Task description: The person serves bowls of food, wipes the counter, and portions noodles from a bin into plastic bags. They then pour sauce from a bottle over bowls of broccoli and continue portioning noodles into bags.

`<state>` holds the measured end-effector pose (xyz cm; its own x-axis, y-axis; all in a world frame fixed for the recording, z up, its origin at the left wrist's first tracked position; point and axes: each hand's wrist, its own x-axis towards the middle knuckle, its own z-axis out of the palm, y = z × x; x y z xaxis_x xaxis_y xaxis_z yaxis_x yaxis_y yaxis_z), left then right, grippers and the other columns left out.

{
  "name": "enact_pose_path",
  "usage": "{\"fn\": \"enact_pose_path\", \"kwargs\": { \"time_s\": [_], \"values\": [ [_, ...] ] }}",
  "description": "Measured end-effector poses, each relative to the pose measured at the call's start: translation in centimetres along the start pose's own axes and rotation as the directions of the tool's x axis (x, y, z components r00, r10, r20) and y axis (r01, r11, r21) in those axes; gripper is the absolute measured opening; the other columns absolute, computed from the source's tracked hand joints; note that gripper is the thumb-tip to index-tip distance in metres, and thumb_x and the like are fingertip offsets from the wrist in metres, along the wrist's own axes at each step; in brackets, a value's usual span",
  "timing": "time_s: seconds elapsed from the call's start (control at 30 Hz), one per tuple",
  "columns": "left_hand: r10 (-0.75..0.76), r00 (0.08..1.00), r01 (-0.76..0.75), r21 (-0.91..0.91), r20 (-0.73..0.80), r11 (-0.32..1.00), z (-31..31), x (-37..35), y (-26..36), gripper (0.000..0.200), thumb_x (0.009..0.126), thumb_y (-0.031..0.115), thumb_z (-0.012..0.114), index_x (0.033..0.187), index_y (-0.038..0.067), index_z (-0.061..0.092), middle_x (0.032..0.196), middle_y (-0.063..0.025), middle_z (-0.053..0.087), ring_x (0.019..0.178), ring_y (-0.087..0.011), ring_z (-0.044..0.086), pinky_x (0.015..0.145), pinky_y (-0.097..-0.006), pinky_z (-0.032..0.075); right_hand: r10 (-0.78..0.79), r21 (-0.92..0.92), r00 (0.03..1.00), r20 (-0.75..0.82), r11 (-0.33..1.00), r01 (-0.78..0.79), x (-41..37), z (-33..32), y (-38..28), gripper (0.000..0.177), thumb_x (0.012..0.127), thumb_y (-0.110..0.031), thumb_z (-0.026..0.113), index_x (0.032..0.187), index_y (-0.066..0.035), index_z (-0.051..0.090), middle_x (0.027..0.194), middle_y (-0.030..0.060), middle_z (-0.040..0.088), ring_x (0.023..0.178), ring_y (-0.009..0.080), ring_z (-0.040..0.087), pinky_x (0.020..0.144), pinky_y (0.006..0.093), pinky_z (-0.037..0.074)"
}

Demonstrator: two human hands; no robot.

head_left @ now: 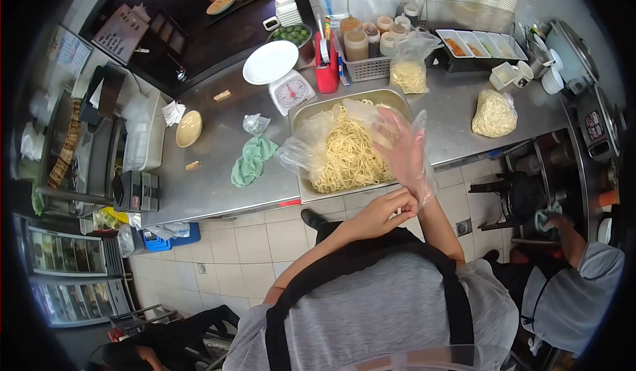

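Note:
My right hand wears a clear plastic glove and is held up with fingers spread, over the right side of a metal tray. The fingers of my left hand are closed at the right wrist, on the glove's cuff. Below and beyond my hands, a heap of yellow noodles lies in an opened clear plastic bag inside the metal tray. The tray sits at the front of the steel counter.
Left of the tray lie a green cloth and a beige bowl. Behind it stand a scale with a white plate, sauce bottles and bagged noodles. Another noodle bag lies right. A co-worker is at right.

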<state>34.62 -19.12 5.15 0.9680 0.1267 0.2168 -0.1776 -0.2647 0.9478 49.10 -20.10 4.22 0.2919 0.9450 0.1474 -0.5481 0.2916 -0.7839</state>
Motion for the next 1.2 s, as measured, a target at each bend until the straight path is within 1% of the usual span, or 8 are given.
{"fn": "enact_pose_path", "kwargs": {
  "time_s": [0.13, 0.23, 0.37, 0.47, 0.63, 0.77, 0.93, 1.2],
  "values": [
    [-0.036, 0.987, 0.045, 0.055, -0.159, 0.997, -1.6, -1.4, -0.5, 0.008, 0.086, 0.003, 0.055, 0.094, 0.002, 0.053, 0.088, -0.0048, 0.053, 0.075, -0.0145, 0.052, 0.067, -0.0259, 0.043, -0.192, -0.008, 0.979, 0.065, 0.981, 0.193, 1.5, 2.1, 1.4, 0.076, 0.086, -0.064, 0.037, 0.141, -0.012, 0.027, 0.137, 0.0101, 0.034, 0.126, 0.028, 0.033, 0.106, 0.0439, 0.02],
    [-0.086, 0.937, 0.124, 0.092, -0.338, 0.988, -3.6, -2.3, -0.3, 0.009, 0.086, 0.002, 0.056, 0.094, 0.002, 0.053, 0.088, -0.0051, 0.054, 0.075, -0.0146, 0.053, 0.068, -0.0259, 0.044, -0.247, -0.873, 0.964, 0.099, 0.443, 0.203, 0.8, 0.6, 3.1, 0.07, 0.091, -0.056, 0.032, 0.141, -0.008, 0.026, 0.139, 0.0134, 0.032, 0.126, 0.029, 0.032, 0.107, 0.0422, 0.018],
    [-0.115, 0.941, 0.183, 0.193, -0.318, 0.964, -5.3, -2.7, 0.3, 0.011, 0.084, 0.003, 0.057, 0.094, 0.003, 0.053, 0.087, -0.0055, 0.054, 0.08, -0.0156, 0.054, 0.069, -0.0266, 0.045, -0.08, -0.779, 0.997, -0.007, 0.626, 0.045, 0.7, 0.6, 3.8, 0.081, 0.085, -0.065, 0.034, 0.145, -0.014, 0.014, 0.14, 0.0141, 0.031, 0.128, 0.0293, 0.03, 0.105, 0.0442, 0.023],
    [0.034, 0.994, 0.001, 0.304, -0.109, 0.953, -4.4, -2.4, -1.0, 0.009, 0.084, 0.005, 0.058, 0.092, 0.004, 0.053, 0.088, -0.0057, 0.054, 0.082, -0.0175, 0.054, 0.072, -0.0278, 0.044, -0.105, -0.167, 0.994, 0.018, 0.98, 0.106, 2.3, 2.3, 2.6, 0.098, 0.076, -0.073, 0.044, 0.146, -0.018, 0.003, 0.148, 0.0117, 0.016, 0.132, 0.0317, 0.025, 0.104, 0.0514, 0.022],
    [0.024, 0.971, -0.036, 0.045, 0.237, 0.998, -3.0, -0.8, 1.1, 0.006, 0.087, 0.01, 0.056, 0.09, 0.005, 0.052, 0.088, -0.0075, 0.051, 0.084, -0.0218, 0.053, 0.076, -0.0323, 0.042, -0.408, -0.43, 0.913, 0.012, 0.822, 0.373, 4.7, 3.6, -1.4, 0.098, 0.076, -0.063, 0.051, 0.146, -0.015, 0.001, 0.148, 0.0121, 0.019, 0.133, 0.03, 0.023, 0.102, 0.0453, 0.026],
    [-0.003, 0.99, 0.069, 0.473, -0.139, 0.878, -5.3, -3.1, 0.8, 0.018, 0.087, 0.02, 0.057, 0.099, 0.006, 0.059, 0.095, -0.0118, 0.061, 0.087, -0.0272, 0.059, 0.075, -0.0354, 0.046, -0.432, -0.477, 0.901, -0.028, 0.798, 0.368, 2.8, 1.9, -3.5, 0.092, 0.081, -0.034, 0.066, 0.145, -0.01, 0.004, 0.138, 0.0146, 0.036, 0.11, 0.0237, 0.052, 0.091, 0.0315, 0.044],
    [-0.512, 0.603, 0.791, 0.541, -0.612, 0.285, -10.7, -11.7, 1.1, 0.023, 0.083, 0.015, 0.056, 0.102, 0.004, 0.063, 0.099, -0.0163, 0.064, 0.093, -0.0346, 0.059, 0.08, -0.0413, 0.046, -0.424, -0.58, 0.9, -0.104, 0.761, 0.292, -1.1, 0.1, -3.3, 0.114, 0.073, -0.019, 0.075, 0.142, -0.017, -0.016, 0.128, 0.0223, 0.045, 0.087, 0.019, 0.062, 0.083, 0.0333, 0.05],
    [0.061, 0.817, 0.437, 0.685, -0.573, 0.583, -12.4, -9.7, -8.5, 0.034, 0.078, -0.001, 0.049, 0.111, 0.002, 0.058, 0.106, -0.0165, 0.061, 0.101, -0.0352, 0.055, 0.087, -0.0422, 0.044, -0.324, -0.649, 0.946, -0.023, 0.724, 0.232, -2.6, -0.2, -0.9, 0.123, 0.069, -0.018, 0.078, 0.14, -0.02, -0.022, 0.136, 0.0264, 0.032, 0.097, 0.0253, 0.057, 0.084, 0.0373, 0.049]
  ]
}}
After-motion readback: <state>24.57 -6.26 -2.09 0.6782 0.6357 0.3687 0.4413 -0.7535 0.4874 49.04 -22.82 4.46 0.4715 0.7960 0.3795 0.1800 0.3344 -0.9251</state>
